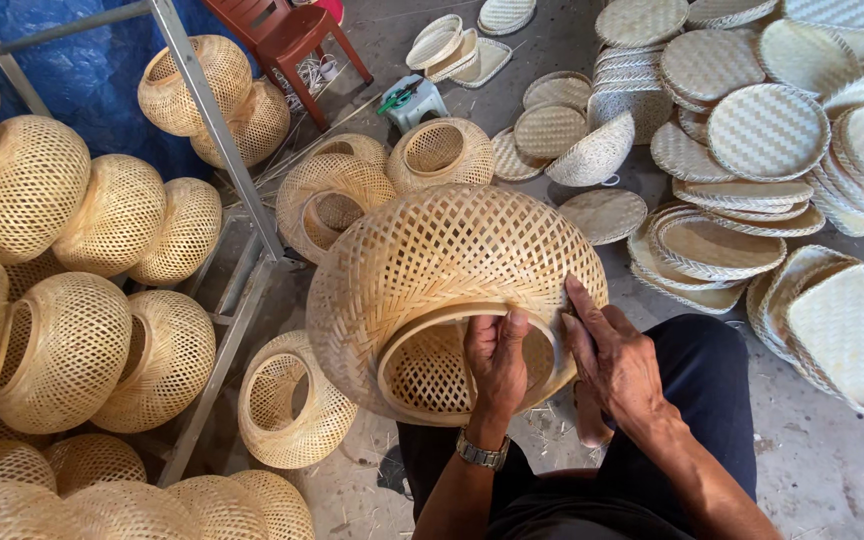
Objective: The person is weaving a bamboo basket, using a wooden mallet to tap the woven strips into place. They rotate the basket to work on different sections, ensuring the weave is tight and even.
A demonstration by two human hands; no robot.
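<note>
A woven bamboo lampshade (442,290), dome-shaped and openwork, is shown at the centre of the view, tipped so that its round opening faces the wearer at 6 o'clock. It is held over the dark-trousered lap (702,390). The left hand (497,360), with a metal wristwatch (480,452) on its wrist, is curled over the lower rim of the opening, the thumb laid upward on the rim band and the fingers hidden inside. The right hand (612,360) is closed on the rim at about 4 o'clock of the shade, its forefinger extended along the weave and the other fingers tucked under the edge.

At 9 o'clock, finished round shades (62,350) are stacked against a grey metal frame (222,150). Another shade (292,400) lies on the concrete floor (832,470) at 8 o'clock, just beside the held one. Further shades (442,150) stand at 12 o'clock, with a red-brown chair (287,35) and a blue tarpaulin (82,70) at 11 o'clock. From 1 to 3 o'clock, flat round woven trays (767,130) are spread in overlapping piles; squarish trays (852,330) are stacked at 3 o'clock.
</note>
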